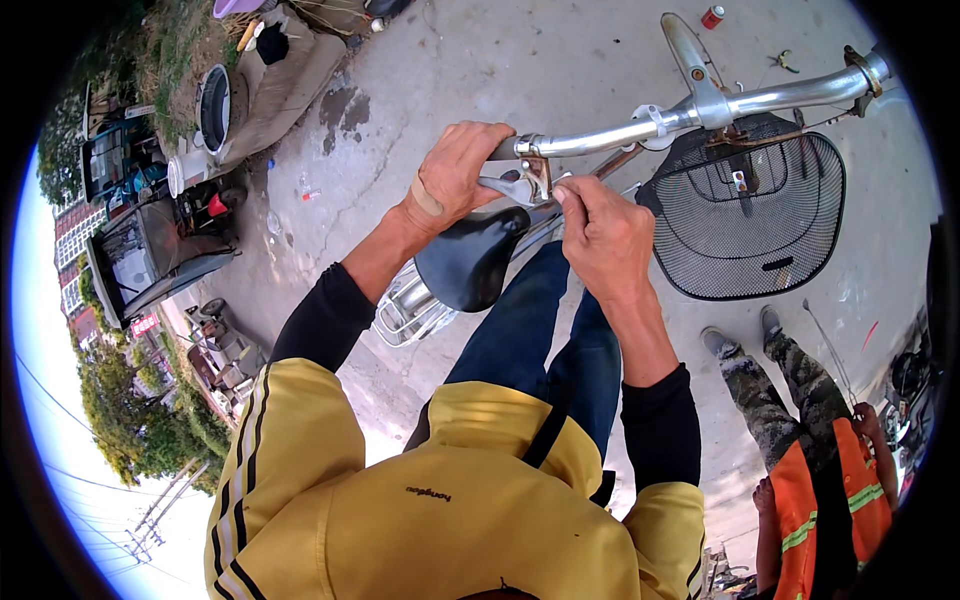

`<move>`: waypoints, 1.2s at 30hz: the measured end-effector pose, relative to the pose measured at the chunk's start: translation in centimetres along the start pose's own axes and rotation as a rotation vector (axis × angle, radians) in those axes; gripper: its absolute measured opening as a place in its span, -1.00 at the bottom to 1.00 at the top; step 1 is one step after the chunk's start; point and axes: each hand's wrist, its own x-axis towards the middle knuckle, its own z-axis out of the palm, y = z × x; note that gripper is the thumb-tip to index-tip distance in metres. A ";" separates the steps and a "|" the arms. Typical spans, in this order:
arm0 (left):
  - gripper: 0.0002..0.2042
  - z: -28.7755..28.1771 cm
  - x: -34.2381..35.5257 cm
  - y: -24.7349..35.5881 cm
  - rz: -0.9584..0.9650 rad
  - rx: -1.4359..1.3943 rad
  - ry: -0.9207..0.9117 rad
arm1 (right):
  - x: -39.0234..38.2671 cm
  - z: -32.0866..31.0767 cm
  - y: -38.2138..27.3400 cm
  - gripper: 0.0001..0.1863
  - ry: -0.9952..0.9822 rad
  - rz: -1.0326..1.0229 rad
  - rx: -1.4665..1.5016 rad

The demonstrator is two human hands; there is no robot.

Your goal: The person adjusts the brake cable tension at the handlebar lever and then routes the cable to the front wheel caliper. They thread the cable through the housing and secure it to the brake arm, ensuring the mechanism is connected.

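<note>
A bicycle stands in front of me, its silver handlebar [590, 140] running across the upper right. My left hand [455, 172] is closed round the bar's grip end, a tan plaster on its wrist. Beside it, a metal brake lever [515, 188] hangs from a bracket on the bar. My right hand [608, 235] is closed just below that bracket, thumb against the curled fingers. Whatever it pinches is too small or hidden to name. Below my hands lies the black saddle [470, 262], with a silver rear rack [405, 308] behind it.
A black mesh basket [745, 215] hangs at the bicycle's front. Pliers [783, 62] and a red can [712, 17] lie on the concrete. Someone in an orange vest [800, 510] stands at the right. Three-wheeled vehicles [150, 255] are parked at the left.
</note>
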 end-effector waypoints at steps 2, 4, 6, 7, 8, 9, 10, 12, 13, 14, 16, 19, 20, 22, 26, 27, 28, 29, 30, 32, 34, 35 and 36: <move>-0.31 0.0 -0.3 -0.1 0.006 -0.017 0.005 | -0.3 0.1 0.0 -0.95 -0.002 0.002 -0.013; -0.32 0.0 -0.2 0.0 -0.005 -0.001 0.003 | -0.4 0.2 0.2 -0.95 0.003 0.001 -0.042; -0.33 0.1 -0.3 0.2 0.026 0.004 0.034 | -0.4 -0.2 0.0 -0.95 -0.009 0.014 -0.047; -0.33 0.1 -0.3 0.3 0.040 0.008 0.049 | -0.3 -0.4 -0.1 -0.95 -0.016 0.020 -0.048; -0.30 0.1 -0.2 0.6 0.027 0.013 0.049 | 0.1 -0.7 -0.1 -0.94 -0.026 0.027 -0.039; -0.28 0.1 -0.1 0.9 0.014 0.017 0.049 | 0.5 -1.0 -0.2 -0.94 -0.035 0.035 -0.030; -0.25 0.1 0.0 1.1 0.006 0.016 0.048 | 0.8 -1.3 -0.1 -0.94 -0.042 0.046 -0.027; -0.20 -0.3 0.0 1.7 -0.025 0.017 0.006 | 1.4 -1.8 0.5 -0.93 -0.095 0.048 0.012; -0.17 -0.5 0.0 1.9 -0.040 0.018 -0.015 | 1.7 -2.1 0.7 -0.93 -0.121 0.048 0.031; -0.17 -0.6 0.0 2.0 -0.037 0.011 -0.014 | 2.0 -2.6 0.7 -0.91 -0.190 0.085 0.023; -0.15 -0.8 0.0 2.2 -0.032 -0.001 -0.012 | 2.7 -3.7 0.4 -0.89 -0.329 0.159 0.010; -0.14 -0.5 0.1 2.4 -0.016 0.020 0.048 | 3.6 -4.6 -1.4 -0.83 -0.452 0.189 0.046; -0.14 -0.4 0.1 3.0 -0.048 0.032 0.118 | 3.8 -4.8 -1.6 -0.82 -0.461 0.172 0.040; -0.14 -0.1 -0.6 5.9 -0.114 0.054 0.256 | 4.0 -4.9 -1.7 -0.78 -0.481 0.139 0.027; -0.35 4.2 -5.5 12.0 -0.319 -0.409 0.224 | 4.0 -5.0 -0.9 -0.62 -0.503 0.420 0.207; -0.38 5.1 -5.4 13.2 -0.445 -0.517 0.068 | 3.9 -5.0 -0.5 -0.58 -0.491 0.456 0.237; -0.42 6.1 -4.8 14.2 -0.563 -0.623 -0.088 | 3.8 -4.9 0.0 -0.54 -0.476 0.488 0.266; -0.47 7.9 -4.3 14.8 -0.660 -0.749 -0.064 | 3.5 -4.5 0.2 -0.47 -0.442 0.477 0.333; -0.50 9.9 -3.8 14.9 -0.681 -0.899 -0.023 | 3.6 -4.6 0.1 -0.48 -0.433 0.550 0.363; -0.55 12.9 -2.3 14.6 -0.718 -1.200 0.069 | 3.7 -4.8 -0.3 -0.52 -0.423 0.695 0.420; -0.67 13.8 -1.2 14.5 -0.675 -1.228 -0.020 | 4.0 -5.0 -0.1 -0.54 -0.417 0.745 0.504; -0.70 14.2 -0.6 14.8 -0.669 -1.209 -0.009 | 4.0 -5.1 0.2 -0.55 -0.412 0.771 0.548; -0.73 14.5 -0.2 15.0 -0.664 -1.190 0.003 | 3.9 -5.4 0.4 -0.56 -0.416 0.772 0.559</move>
